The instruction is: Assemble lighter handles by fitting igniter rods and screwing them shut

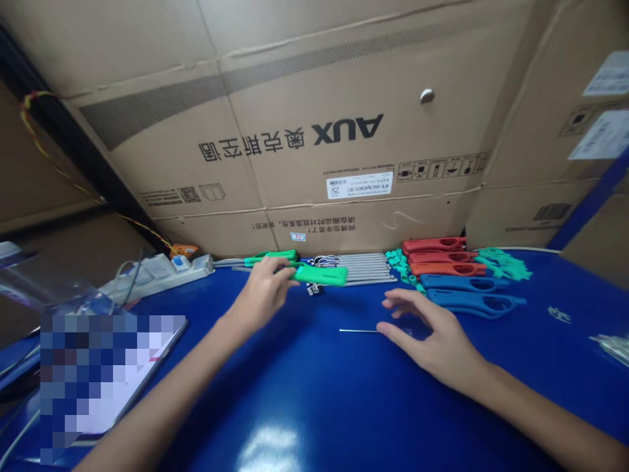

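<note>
My left hand (265, 288) is closed on a green plastic handle (322, 275), held just above the table near the back. Another green handle (280, 255) lies behind my fingers by the cardboard. My right hand (437, 334) is open, with thumb and fingers apart. A thin metal rod (358, 330) lies near its thumb tip; whether they touch I cannot tell. Beyond the gap between my hands, several grey metal rods (366, 267) lie side by side, with small dark and white parts (317, 261) at their left.
Red handles (432, 245), an orange handle (442, 269) and blue handles (472, 301) lie at the back right, near small teal pieces (504, 263). A power strip (196, 269) and a tablet-like device (167, 347) are at the left. Cardboard (295, 85) walls the back.
</note>
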Demonstrator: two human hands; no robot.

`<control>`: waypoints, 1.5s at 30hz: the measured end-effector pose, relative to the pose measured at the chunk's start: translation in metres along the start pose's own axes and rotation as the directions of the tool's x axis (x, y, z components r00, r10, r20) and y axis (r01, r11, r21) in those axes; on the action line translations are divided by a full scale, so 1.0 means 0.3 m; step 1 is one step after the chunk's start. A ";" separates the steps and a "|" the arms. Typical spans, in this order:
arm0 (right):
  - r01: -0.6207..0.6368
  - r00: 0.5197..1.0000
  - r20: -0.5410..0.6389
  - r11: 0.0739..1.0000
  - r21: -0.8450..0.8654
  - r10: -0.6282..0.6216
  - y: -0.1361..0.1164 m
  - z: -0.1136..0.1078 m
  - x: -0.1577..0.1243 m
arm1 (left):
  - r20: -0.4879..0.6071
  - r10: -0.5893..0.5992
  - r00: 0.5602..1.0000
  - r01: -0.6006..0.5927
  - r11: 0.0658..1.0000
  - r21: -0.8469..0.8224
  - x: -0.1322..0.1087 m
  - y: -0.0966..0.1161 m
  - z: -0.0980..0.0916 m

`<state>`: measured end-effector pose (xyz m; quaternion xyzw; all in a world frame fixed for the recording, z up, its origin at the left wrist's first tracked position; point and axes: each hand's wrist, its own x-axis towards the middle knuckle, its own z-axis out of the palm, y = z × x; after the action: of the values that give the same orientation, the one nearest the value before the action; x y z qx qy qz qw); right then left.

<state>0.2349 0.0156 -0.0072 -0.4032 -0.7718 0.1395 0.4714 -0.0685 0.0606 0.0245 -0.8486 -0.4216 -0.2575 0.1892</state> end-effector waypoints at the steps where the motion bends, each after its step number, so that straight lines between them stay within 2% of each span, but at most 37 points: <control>1: 0.009 1.000 -0.008 1.000 -0.012 -0.009 0.005 -0.004 0.000 | 0.038 -0.025 0.999 0.024 0.999 0.023 0.010 -0.058 -0.003; 6: 0.116 0.993 0.034 0.992 -0.039 -0.114 0.012 -0.021 -0.004 | 0.188 -0.219 0.958 0.188 0.968 0.168 0.049 -0.350 -0.002; 8: 0.155 0.986 0.063 0.988 -0.028 -0.153 0.008 -0.024 -0.004 | 0.241 -0.285 0.928 0.236 0.948 0.216 0.061 -0.426 0.013; 11: 0.194 0.977 0.095 0.981 -0.001 -0.193 0.006 -0.027 0.000 | 0.328 -0.342 0.880 0.266 0.929 0.256 0.079 -0.486 0.046; 16: 0.273 0.958 0.073 0.960 0.065 -0.278 0.009 -0.024 0.004 | 0.445 -0.379 0.812 0.276 0.920 0.279 0.091 -0.528 0.091; 23: 0.308 0.948 0.062 0.948 0.082 -0.313 0.001 -0.015 -0.003 | 0.498 -0.421 0.758 0.296 0.903 0.313 0.085 -0.566 0.122; 37: 0.304 0.945 0.099 0.950 0.073 -0.311 0.003 -0.015 -0.002 | 0.538 -0.410 0.736 0.283 0.909 0.305 0.093 -0.581 0.135; 45: 0.291 0.947 0.121 0.954 0.067 -0.297 0.006 -0.013 -0.005 | 0.531 -0.389 0.753 0.274 0.919 0.285 0.094 -0.574 0.138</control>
<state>0.2393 0.0151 -0.0071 -0.2621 -0.8488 0.1121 0.4452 -0.1826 0.1990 0.0264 -0.7754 -0.6255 0.0239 0.0830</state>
